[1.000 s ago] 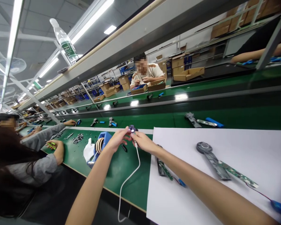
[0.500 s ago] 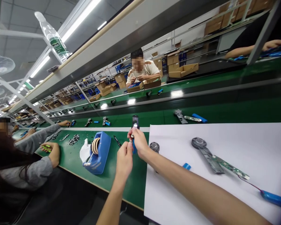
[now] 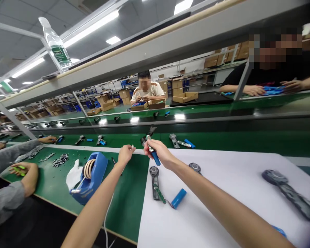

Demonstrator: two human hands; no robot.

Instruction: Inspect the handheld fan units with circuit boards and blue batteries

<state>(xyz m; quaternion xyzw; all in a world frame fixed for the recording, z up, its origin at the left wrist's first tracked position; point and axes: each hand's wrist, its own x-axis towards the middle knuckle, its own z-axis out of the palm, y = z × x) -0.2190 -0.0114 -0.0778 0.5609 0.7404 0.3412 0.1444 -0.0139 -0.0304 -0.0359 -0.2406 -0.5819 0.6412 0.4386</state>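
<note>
My right hand (image 3: 160,151) is closed around a partly assembled handheld device, its dark housing (image 3: 152,131) pointing up and its blue cylindrical battery (image 3: 156,158) hanging below the fingers. To its left, my left hand (image 3: 126,155) pinches the small pale tip of a white cable (image 3: 107,210), which runs down past the forearm and over the table edge. A gap separates that tip from the device. Under my right hand, on a white sheet (image 3: 209,213), lies a grey housing (image 3: 154,177) with a green circuit board (image 3: 158,193) wired to a blue battery (image 3: 179,198).
A blue tape dispenser (image 3: 99,172) stands left of my left forearm, near a black pen (image 3: 113,160). More housings (image 3: 286,189) lie on the sheet. Device parts (image 3: 174,140) sit along the green conveyor (image 3: 214,139). Co-workers sit across the line and at the left.
My hands have moved apart: the left has drawn away leftward with the cable tip, while the right keeps the device. The camera view has shifted to the right.
</note>
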